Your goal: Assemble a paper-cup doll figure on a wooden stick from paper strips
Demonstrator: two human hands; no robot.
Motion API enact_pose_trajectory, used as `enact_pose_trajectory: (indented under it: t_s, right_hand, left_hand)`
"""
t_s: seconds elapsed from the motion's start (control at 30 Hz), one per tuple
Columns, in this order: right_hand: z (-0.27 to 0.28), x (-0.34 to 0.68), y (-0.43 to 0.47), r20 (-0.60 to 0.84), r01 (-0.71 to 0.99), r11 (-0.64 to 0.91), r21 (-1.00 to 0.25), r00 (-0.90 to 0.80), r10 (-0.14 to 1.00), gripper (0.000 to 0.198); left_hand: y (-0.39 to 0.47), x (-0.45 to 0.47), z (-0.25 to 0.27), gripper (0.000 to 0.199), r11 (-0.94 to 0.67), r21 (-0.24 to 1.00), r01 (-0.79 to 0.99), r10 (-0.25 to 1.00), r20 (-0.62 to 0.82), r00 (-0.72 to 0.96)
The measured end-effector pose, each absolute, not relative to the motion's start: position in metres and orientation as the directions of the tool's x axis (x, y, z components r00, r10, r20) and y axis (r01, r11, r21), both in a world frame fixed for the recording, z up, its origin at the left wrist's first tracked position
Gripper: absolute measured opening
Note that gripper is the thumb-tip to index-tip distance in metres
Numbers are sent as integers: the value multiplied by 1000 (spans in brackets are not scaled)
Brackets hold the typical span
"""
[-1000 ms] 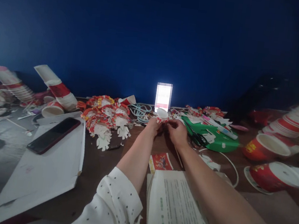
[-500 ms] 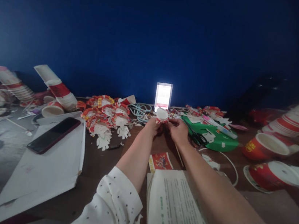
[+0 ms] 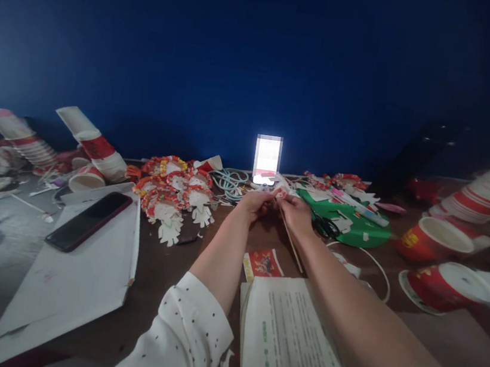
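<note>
A small paper piece (image 3: 280, 193) is held.
Left of the green sheet (image 3: 372, 239), the left hand (image 3: 257, 204) and right hand (image 3: 297, 214) pinch it.

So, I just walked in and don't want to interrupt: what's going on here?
A person's left hand and right hand meet above a dark table, closed about a small red-and-white piece whose shape is hard to make out. A thin stick slants down toward the person beside the right hand. Printed pages lie nearer the person, and a heap of cut red-and-white pieces lies to the left.
</note>
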State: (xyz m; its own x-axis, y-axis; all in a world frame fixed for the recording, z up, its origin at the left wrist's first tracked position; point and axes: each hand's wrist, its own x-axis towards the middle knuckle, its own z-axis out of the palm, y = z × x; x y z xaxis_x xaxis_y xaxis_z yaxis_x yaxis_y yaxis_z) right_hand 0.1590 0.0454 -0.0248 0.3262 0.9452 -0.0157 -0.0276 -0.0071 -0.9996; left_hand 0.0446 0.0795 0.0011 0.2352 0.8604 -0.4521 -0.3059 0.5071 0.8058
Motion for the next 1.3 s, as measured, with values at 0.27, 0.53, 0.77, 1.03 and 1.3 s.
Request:
enact_pose_trajectory:
  t_s: [0.27, 0.53, 0.77, 1.03, 1.3]
  right_hand:
    - [-31, 156, 45, 8, -37, 20, -999, 290, 957, 20]
    - [-28, 154, 41, 19, 15, 16, -1000, 300, 954, 23]
    - [-40, 156, 48, 88, 176, 21, -984, 382, 920, 24]
    - [-43, 153, 52, 263, 409, 65, -910, 449, 854, 16]
    - [-43, 152, 51, 243, 403, 32, -915, 485, 840, 18]
  left_hand:
    - [83, 46, -6, 22, 420, 859, -294, 906, -376, 196]
    - [89, 50, -15, 21, 390, 900, -196, 920, -371, 126]
    - [88, 53, -19, 18, 363, 928, -87, 929, -353, 111]
    - [88, 55, -18, 21, 317, 945, 74, 945, -321, 53]
    - [88, 59, -16, 22, 300, 951, 71, 953, -302, 19]
